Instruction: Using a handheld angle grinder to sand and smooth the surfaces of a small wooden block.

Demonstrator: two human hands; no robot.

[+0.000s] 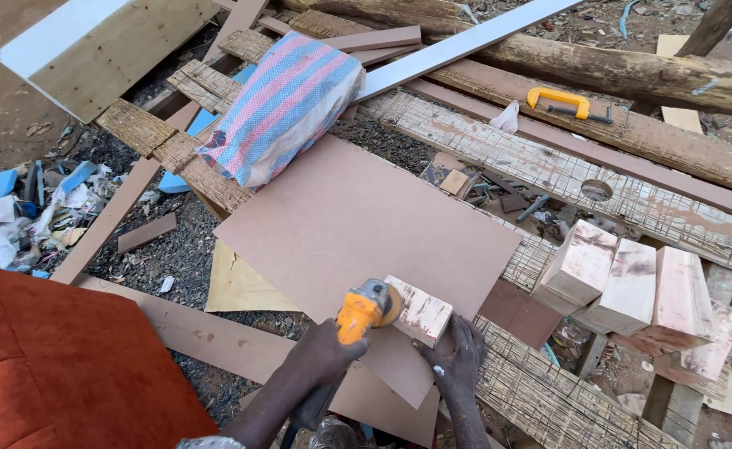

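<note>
My left hand (pixel 324 353) grips a yellow angle grinder (pixel 364 309), whose disc end touches the near face of a small pale wooden block (pixel 420 312). My right hand (pixel 459 356) holds that block from the right and keeps it tilted on a flat brown hardboard sheet (pixel 358 216). The sheet lies across rough wooden planks. Both forearms come in from the bottom edge.
A striped blue-and-pink sack (pixel 287 104) rests on the sheet's far corner. Several similar wooden blocks (pixel 632 287) lie to the right. A yellow-handled saw (pixel 559 100) sits on planks beyond, near a log (pixel 632 71). An orange cushion (pixel 58 366) fills the lower left. Scrap litters the ground.
</note>
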